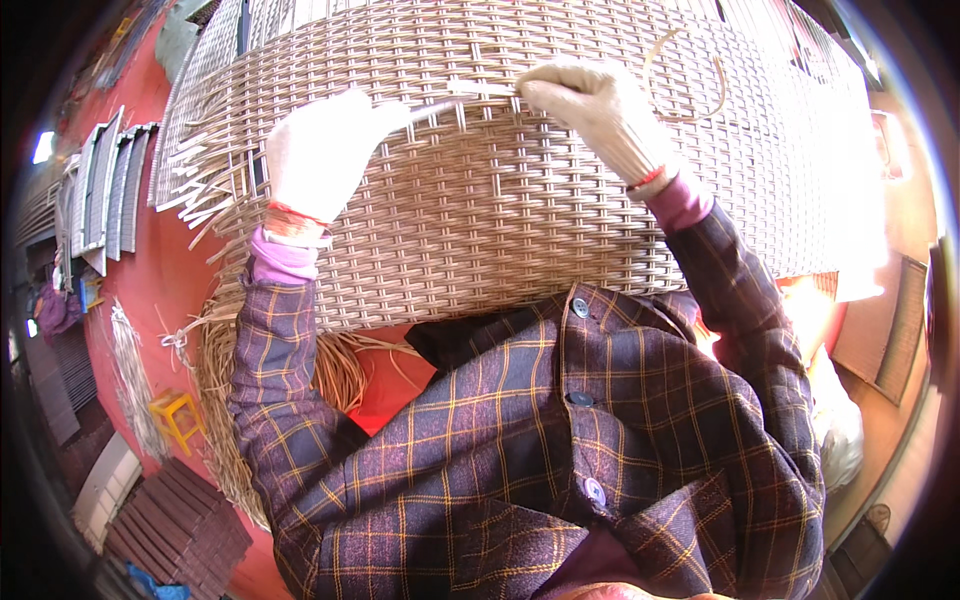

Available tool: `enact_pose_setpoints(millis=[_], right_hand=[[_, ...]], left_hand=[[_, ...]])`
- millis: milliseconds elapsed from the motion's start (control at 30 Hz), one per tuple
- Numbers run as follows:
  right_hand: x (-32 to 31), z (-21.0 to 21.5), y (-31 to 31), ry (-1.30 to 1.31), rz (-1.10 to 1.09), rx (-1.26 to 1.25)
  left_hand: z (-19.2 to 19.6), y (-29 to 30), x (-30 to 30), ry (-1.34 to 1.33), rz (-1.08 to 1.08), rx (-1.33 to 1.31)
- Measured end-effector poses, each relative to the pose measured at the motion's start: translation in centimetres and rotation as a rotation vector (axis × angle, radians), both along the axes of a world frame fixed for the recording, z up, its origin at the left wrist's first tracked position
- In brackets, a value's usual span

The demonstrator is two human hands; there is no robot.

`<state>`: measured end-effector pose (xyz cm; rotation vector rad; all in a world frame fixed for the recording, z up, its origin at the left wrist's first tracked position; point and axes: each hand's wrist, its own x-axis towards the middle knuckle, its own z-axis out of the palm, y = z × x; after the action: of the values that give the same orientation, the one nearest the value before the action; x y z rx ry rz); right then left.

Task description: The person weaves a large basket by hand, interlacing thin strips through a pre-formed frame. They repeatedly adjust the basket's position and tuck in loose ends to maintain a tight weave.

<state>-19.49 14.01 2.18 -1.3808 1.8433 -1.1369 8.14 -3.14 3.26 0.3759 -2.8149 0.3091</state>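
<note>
A large woven panel of beige wicker (430, 230) lies across in front of me, with a gap in its weave near the far middle. My left hand (330, 145), in a white knit glove, is closed on a thin, flat, silvery tool (436, 108) whose tip meets the weave at the gap. Its handle is hidden in the glove. Also gloved, my right hand (592, 100) pinches a pale wicker strand (484, 89) that runs left over the gap. Beyond that hand, a loose strand (720, 85) curls on the panel.
Unwoven strand ends (200, 185) stick out at the panel's left edge. A bundle of long strands (225, 400) hangs at my left. On the red floor stand a small yellow stool (178, 415) and a stack of brown slats (180, 530). Grey panels (105, 195) lean farther left.
</note>
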Motion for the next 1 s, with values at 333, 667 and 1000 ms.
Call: enact_pose_setpoints(millis=[333,667,1000], right_hand=[[2.4,-0.6,1.8,0.099,-0.260,0.217],[4.5,-3.1,0.0,0.389,-0.281,0.149],[4.5,-3.0,-0.5,0.394,-0.187,0.063]], left_hand=[[-2.7,1.2,-4.1,-0.040,0.084,0.046],[-7.0,0.2,-6.5,0.150,-0.040,0.211],[-6.5,-0.4,-5.8,0.152,0.044,0.297]])
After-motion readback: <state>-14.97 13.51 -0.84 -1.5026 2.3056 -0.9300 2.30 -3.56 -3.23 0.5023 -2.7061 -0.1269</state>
